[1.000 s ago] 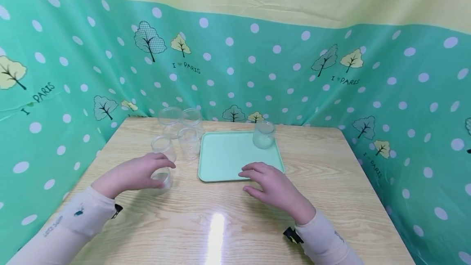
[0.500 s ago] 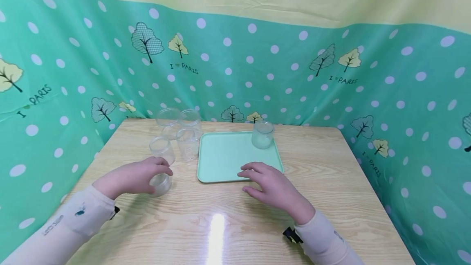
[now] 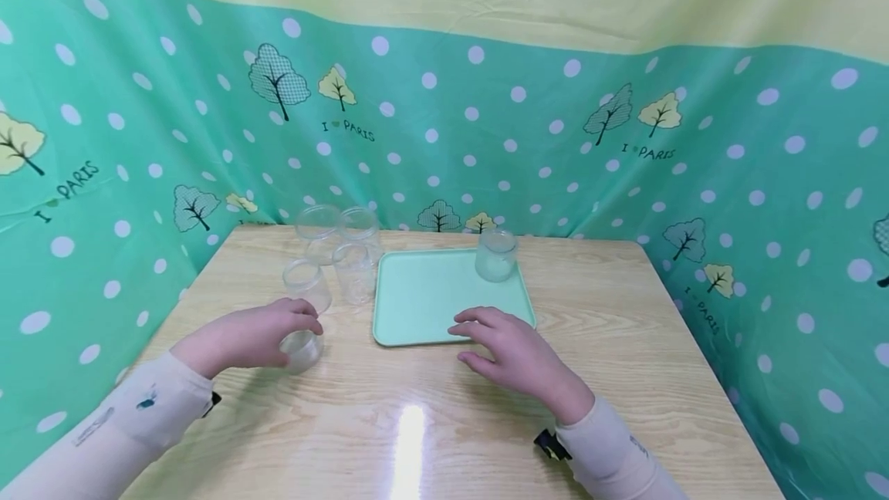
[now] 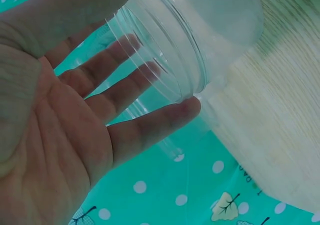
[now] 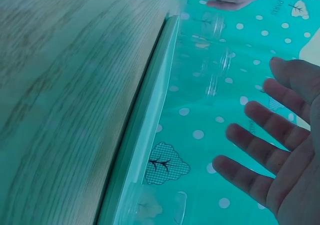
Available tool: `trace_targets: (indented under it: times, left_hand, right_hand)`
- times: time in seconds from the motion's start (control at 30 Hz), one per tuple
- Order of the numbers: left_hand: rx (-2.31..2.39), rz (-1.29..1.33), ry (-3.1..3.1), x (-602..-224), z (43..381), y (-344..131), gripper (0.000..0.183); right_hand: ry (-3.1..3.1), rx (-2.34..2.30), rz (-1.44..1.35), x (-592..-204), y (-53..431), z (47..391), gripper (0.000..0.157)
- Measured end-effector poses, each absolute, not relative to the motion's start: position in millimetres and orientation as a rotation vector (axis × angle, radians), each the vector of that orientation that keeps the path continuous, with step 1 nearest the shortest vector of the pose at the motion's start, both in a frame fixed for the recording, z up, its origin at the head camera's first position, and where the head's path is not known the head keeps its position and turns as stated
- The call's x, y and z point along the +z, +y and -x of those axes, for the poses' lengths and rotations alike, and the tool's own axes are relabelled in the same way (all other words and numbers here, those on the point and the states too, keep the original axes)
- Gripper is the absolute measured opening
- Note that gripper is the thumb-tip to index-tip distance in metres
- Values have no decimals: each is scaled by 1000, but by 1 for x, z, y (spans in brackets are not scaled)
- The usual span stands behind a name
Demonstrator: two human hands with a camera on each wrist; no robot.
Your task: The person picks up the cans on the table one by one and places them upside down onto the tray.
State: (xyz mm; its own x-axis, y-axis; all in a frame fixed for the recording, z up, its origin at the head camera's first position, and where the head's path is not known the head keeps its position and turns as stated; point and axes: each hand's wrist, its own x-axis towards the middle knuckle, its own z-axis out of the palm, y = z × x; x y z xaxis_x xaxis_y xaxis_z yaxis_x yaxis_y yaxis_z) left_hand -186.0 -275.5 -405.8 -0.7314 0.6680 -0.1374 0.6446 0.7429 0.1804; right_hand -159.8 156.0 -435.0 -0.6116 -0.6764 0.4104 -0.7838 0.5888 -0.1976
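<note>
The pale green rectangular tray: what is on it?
One clear, round jar stands on the far right of the tray. In the head view, the right hand hides part of the near edge; that part cannot be seen.

The tabletop (image 3: 625,361) is pale wood with a fine grain, and a bright streak of light shines on its front part. A light green tray (image 3: 424,299) lies flat toward the back middle. To its left stand five clear jars: a back left jar (image 3: 319,235), a back right jar (image 3: 361,225), a narrow jar (image 3: 356,276) just beside the tray, a middle jar (image 3: 309,287) and, nearest the front, a low jar (image 3: 302,353), partly hidden.
</note>
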Motion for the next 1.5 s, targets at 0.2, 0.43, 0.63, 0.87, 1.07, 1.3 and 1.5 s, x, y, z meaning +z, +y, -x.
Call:
trace_targets:
  times: [0.2, 0.43, 0.63, 0.87, 1.07, 1.3, 1.5]
  left_hand:
    - [193, -1124, 2780, -403, 183, -277, 53]
    - [235, -1150, 2791, -395, 180, -277, 54]
    - [266, -1129, 2812, -391, 179, -277, 53]
    - [320, -1151, 2847, -388, 179, -275, 55]
    - [398, -1145, 2851, -387, 180, -273, 55]
    - [512, -1110, 2864, -387, 180, -269, 58]
    - [583, -1186, 2894, -386, 180, -262, 61]
  right_hand:
    - [-2495, 525, -1191, -434, 158, 159, 37]
    - [-2523, 524, -1179, -434, 158, 159, 36]
    - [-2520, 527, -1176, -433, 158, 159, 36]
    - [-2506, 543, -1174, -433, 158, 160, 36]
    - [-2489, 560, -1183, -431, 158, 160, 35]
    - [-2503, 568, -1182, -431, 160, 160, 35]
    - [-2519, 551, -1160, -430, 160, 160, 35]
